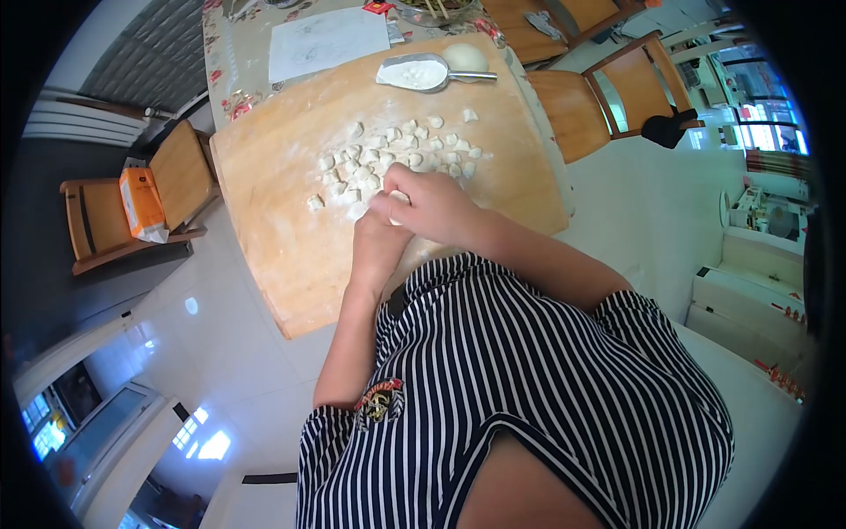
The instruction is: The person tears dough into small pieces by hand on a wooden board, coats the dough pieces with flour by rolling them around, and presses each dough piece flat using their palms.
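Observation:
Both my hands meet low over the middle of the floured wooden board. My left hand is closed around a pale piece of dough, most of which my fingers hide. My right hand curls over the same dough from the right, its fingers bent and touching the left hand. Just beyond them lie many small cut dough pieces, dusted with flour and scattered loosely. A metal scoop holding white flour rests near the board's far edge, beside a smooth round dough ball.
Behind the board, a sheet of paper lies on the flowered tablecloth, near a bowl with chopsticks. Wooden chairs stand at the left and right. An orange pack sits on the left chair.

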A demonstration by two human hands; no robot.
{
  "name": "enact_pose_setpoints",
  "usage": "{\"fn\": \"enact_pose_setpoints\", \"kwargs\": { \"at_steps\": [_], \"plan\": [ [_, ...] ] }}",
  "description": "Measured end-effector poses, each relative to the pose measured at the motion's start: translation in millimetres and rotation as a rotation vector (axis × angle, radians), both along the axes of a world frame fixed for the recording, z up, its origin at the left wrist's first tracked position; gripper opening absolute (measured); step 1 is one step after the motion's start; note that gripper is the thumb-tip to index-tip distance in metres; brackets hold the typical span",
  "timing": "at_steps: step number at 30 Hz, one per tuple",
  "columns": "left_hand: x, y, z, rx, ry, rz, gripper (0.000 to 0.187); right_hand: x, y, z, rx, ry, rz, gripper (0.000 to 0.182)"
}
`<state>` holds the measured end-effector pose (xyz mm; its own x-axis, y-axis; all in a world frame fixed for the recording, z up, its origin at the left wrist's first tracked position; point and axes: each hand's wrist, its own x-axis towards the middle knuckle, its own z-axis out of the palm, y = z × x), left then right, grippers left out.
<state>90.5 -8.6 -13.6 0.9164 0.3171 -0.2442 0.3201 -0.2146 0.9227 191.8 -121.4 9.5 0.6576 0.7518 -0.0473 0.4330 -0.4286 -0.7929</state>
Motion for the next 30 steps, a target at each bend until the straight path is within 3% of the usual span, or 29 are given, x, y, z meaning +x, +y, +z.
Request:
{"fn": "enact_pose_setpoints", "kwargs": {
  "at_steps": [2, 3, 5, 6, 7, 8, 9, 11, 13, 14, 16, 17, 18, 20, 22, 24, 25, 27, 30],
  "plan": [
    [-0.6, 3.3, 14.2, -0.187, 0.184, 0.095, 0.040, -2.6, 0.0, 3.0, 0.039, -0.157, 0.036, 0.028],
    [0.1, 4.6, 20.1, -0.250, 0.247, 0.127, 0.036, -3.0, 1.7, 9.1, 0.053, -0.128, 0.022, 0.032],
    [4.0, 9.9, 24.7, -0.320, 0.271, -0.015, 0.031, -1.1, 6.3, 15.7, 0.069, -0.103, 0.011, 0.035],
    [2.8, 6.0, 25.6, -0.319, 0.269, -0.013, 0.031, 2.3, 8.9, 16.7, -0.028, 0.070, -0.032, 0.037],
    [-0.6, -1.6, 27.7, -0.313, 0.182, 0.082, 0.026, 6.0, 11.3, 16.8, -0.126, 0.243, -0.077, 0.039],
    [-6.3, -7.7, 30.3, -0.308, 0.096, 0.173, 0.022, 7.7, 11.7, 3.3, -0.127, 0.243, -0.080, 0.039],
    [-15.2, -10.0, 34.7, -0.308, 0.090, 0.167, 0.022, 11.8, 11.1, -24.0, -0.049, 0.147, -0.201, 0.037],
    [-34.0, -6.5, 49.5, -0.057, -0.038, 0.198, 0.017, 34.5, 3.9, -51.6, 0.034, 0.048, -0.332, 0.036],
    [-42.9, 10.4, 65.3, -0.196, -0.046, 0.321, 0.021, 58.0, -22.6, -64.4, -0.125, 0.087, -0.400, 0.029],
    [-48.5, 21.0, 68.7, -0.327, -0.066, 0.454, 0.026, 54.5, -24.9, -73.5, -0.123, 0.090, -0.380, 0.029],
    [-56.4, 44.7, 50.7, -0.336, -0.024, 0.498, 0.025, 38.4, -30.5, -85.8, 0.018, -0.073, -0.016, 0.025],
    [-54.2, 52.0, 43.4, -0.353, 0.014, 0.531, 0.024, 27.8, -24.7, -57.1, -0.179, 0.100, 0.037, 0.019],
    [-52.2, 53.9, 42.6, -0.356, 0.016, 0.528, 0.024, 25.5, -22.6, -64.2, -0.181, 0.101, 0.033, 0.019],
    [-53.2, 56.1, 42.6, -0.409, 0.035, 0.518, 0.025, 16.5, -18.8, -85.2, -0.130, -0.122, 0.231, 0.017],
    [-52.5, 54.9, 38.6, -0.437, 0.043, 0.483, 0.024, 12.6, -13.7, -91.1, -0.179, -0.107, 0.258, 0.017],
    [-46.8, 45.3, 40.6, -0.471, 0.071, 0.369, 0.054, 10.9, -15.2, -104.6, -0.019, -0.382, 0.201, 0.016],
    [-42.6, 44.1, 39.4, -0.480, 0.100, 0.287, 0.084, 10.7, -11.6, -86.5, -0.022, -0.383, 0.203, 0.016],
    [-35.0, 35.1, 35.6, -0.514, 0.103, 0.236, 0.087, 6.0, 5.3, -22.8, 0.005, 0.175, 0.135, 0.023],
    [-25.0, 26.6, 18.7, -0.609, 0.051, 0.115, 0.095, -7.0, 16.1, 4.7, -0.005, 0.376, 0.331, 0.037]
  ]
}}
